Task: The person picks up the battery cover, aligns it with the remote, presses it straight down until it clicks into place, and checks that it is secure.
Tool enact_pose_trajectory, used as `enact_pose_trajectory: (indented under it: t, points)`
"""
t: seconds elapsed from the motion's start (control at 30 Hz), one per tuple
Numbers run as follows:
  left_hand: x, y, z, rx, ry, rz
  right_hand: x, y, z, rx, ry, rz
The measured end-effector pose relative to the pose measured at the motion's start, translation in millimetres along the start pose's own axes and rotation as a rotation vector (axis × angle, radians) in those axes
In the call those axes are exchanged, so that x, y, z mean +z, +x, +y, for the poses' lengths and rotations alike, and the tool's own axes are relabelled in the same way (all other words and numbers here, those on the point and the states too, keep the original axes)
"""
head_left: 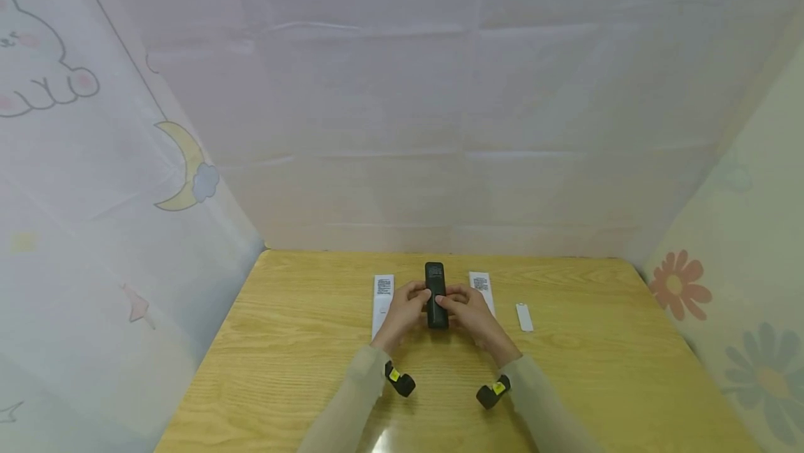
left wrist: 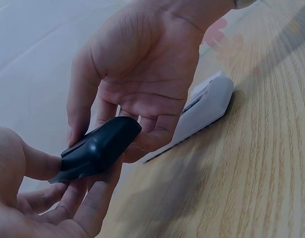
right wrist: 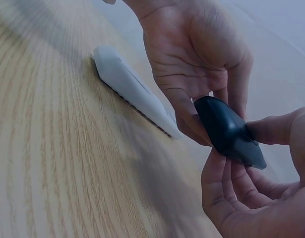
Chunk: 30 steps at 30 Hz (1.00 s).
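Note:
A black remote control [head_left: 435,273] is held upright in the middle of the table, its labelled back toward the head camera. My left hand [head_left: 407,311] grips its left side, thumb on the back face and fingers behind. Opposite, my right hand [head_left: 471,312] grips the right side in the same way, its thumb pressing on the back. Both wrist views show the rounded black end of the remote between the two hands. Just beyond the hands lie two white remotes, one left [head_left: 382,292] and one right [head_left: 481,283], labelled sides up.
A small white cover piece [head_left: 524,317] lies on the wooden table [head_left: 301,327], right of the right hand. Behind the table hangs a pale cloth wall [head_left: 402,188]; printed side walls stand left and right. Black wrist cameras sit on both sleeves.

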State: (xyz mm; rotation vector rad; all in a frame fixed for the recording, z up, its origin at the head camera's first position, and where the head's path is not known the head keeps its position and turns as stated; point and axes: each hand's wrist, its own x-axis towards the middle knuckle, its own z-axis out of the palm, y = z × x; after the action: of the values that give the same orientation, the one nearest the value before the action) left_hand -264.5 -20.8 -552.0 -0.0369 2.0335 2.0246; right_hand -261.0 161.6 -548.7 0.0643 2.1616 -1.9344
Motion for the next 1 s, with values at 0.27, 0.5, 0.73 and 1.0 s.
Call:
enact_pose_trajectory:
  t: [0.27, 0.5, 0.73, 1.0]
  points:
    - [-0.1, -0.3, 0.1, 0.004, 0.009, 0.001, 0.2, -1.5, -1.3, -0.004, -0.004, 0.002]
    - [-0.4, -0.9, -1.2, 0.003, 0.025, 0.000, 0.3, -3.2, -1.9, -0.007, 0.009, -0.004]
    - [-1.5, -1.0, -2.7, 0.008, 0.033, 0.003, -0.2, -0.9, 1.9, -0.007, 0.002, -0.009]
    - [-1.4, -0.6, -3.0, 0.012, 0.031, 0.009, 0.6, 0.0, 2.4, -0.002, 0.006, -0.015]
